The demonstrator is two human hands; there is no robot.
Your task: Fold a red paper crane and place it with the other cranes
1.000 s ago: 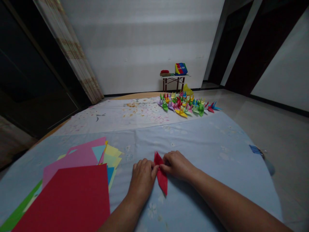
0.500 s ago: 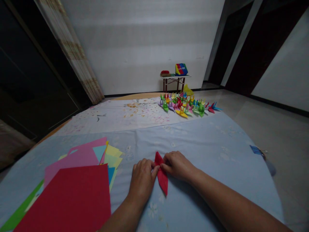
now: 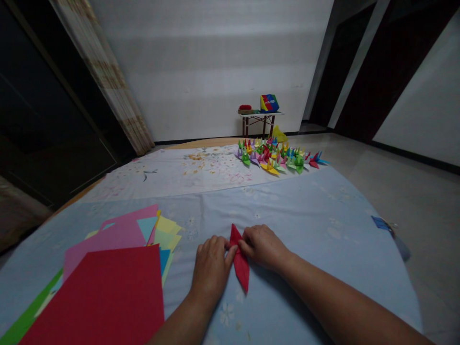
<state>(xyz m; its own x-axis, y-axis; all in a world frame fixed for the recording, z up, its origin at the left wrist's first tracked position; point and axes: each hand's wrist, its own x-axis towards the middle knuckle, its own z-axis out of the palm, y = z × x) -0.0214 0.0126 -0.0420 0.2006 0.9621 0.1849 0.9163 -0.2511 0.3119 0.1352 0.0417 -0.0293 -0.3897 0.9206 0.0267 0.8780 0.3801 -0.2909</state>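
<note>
A narrow piece of folded red paper, pointed at both ends, lies on the pale blue tablecloth in front of me. My left hand pinches its left edge near the middle, thumb on top. From the other side, my right hand grips the right edge at about the same height, its fingers curled. Both thumbs are close together over the paper's middle, so the folds there are partly hidden.
At left lies a pile of coloured paper sheets, a red sheet on top. Many folded paper cranes stand at the table's far right. Behind them, a small table holds a multicoloured box. A blue item lies at the right edge.
Both hands keep their pinch on the folded red paper, almost unmoved. The view has shifted very slightly.
</note>
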